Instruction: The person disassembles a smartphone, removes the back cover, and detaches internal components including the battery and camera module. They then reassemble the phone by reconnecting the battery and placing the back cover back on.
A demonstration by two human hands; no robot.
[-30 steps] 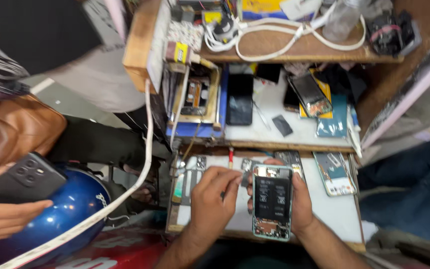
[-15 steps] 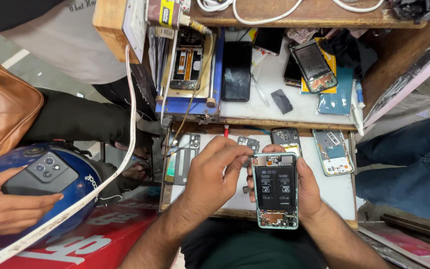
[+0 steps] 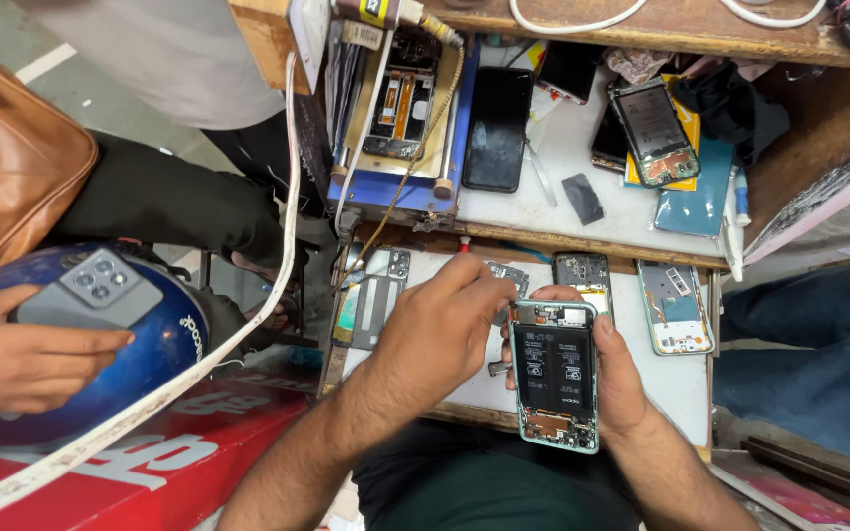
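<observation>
Over the white bench (image 3: 681,379), right hand (image 3: 614,369) cradles opened phone (image 3: 554,383).

screwdriver (image 3: 463,248): only its red tip shows behind the left hand (image 3: 438,329)
bag (image 3: 7,167): cut off by the edge
helmet (image 3: 140,344): partly hidden

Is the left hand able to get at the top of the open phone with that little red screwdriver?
Probably yes: the left hand sits right beside the open phone, which the right hand holds face-up, nothing between them.
</observation>
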